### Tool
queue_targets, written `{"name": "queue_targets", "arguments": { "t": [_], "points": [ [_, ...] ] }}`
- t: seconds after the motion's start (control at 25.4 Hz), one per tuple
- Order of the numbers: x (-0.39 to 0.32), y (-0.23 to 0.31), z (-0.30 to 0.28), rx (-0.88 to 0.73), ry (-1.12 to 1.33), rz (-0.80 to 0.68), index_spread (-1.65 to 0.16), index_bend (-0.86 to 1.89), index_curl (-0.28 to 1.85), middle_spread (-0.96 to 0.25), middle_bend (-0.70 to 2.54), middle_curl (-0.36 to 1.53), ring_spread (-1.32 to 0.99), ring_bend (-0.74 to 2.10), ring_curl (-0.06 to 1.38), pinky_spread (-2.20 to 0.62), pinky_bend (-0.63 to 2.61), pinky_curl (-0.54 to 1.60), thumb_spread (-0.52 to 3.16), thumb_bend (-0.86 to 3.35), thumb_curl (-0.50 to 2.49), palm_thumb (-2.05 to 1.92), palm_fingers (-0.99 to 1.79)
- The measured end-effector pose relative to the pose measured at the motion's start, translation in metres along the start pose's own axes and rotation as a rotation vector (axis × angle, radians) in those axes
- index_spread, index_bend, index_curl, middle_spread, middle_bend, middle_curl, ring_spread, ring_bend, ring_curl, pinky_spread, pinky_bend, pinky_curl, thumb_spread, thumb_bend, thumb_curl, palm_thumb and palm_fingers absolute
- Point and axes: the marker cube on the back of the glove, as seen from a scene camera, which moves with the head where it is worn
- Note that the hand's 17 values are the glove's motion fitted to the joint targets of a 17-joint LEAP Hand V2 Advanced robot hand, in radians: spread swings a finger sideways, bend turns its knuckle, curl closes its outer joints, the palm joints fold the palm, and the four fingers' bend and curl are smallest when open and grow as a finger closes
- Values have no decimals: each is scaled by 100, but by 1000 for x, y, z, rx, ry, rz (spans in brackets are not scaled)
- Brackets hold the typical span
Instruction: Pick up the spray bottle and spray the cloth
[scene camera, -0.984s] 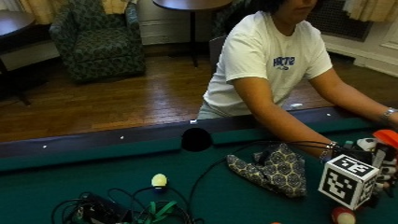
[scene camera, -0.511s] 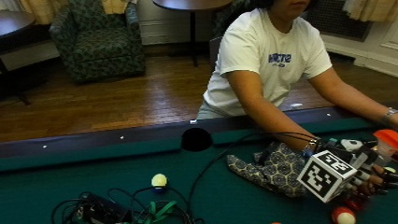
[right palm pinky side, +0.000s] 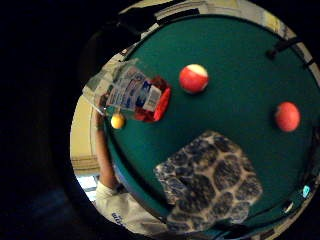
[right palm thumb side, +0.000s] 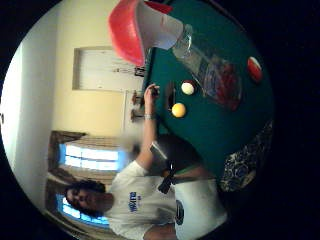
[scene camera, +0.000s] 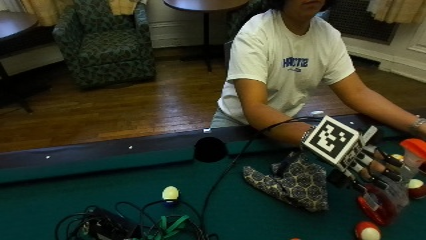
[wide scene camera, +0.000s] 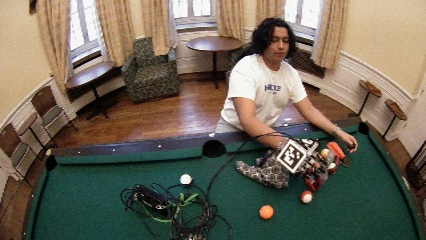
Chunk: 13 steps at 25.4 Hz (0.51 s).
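A green felt pool table (scene camera: 100, 175) is carrying everything. A dark patterned cloth (scene camera: 293, 182) is lying crumpled on the felt, just beside the black-gloved right hand (scene camera: 369, 162). That hand's fingers are curling around a clear plastic spray bottle with a red trigger head (scene camera: 393, 187), holding it tilted over the felt. A red-and-white striped ball (scene camera: 367, 231) is sitting near the bottle's base.

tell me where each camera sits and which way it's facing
Little finger palm view: on the gloved palm, facing the spray bottle and cloth; an arm shows.
Thumb palm view: faces bottle and person.
Outside view: across the pool table, facing the right hand on the bottle.
Wide outside view: higher, whole table.
All share bottle and cloth.
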Motion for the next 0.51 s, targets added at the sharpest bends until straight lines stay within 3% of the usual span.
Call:
{"name": "queue_targets", "arguments": {
  "t": [0.51],
  "points": [
    [3,22,-46,114,381,-64,-44,12,29,-14,18,35,-5,22,30,25,54,39,91,-5,43,40,8]
  ]
}}
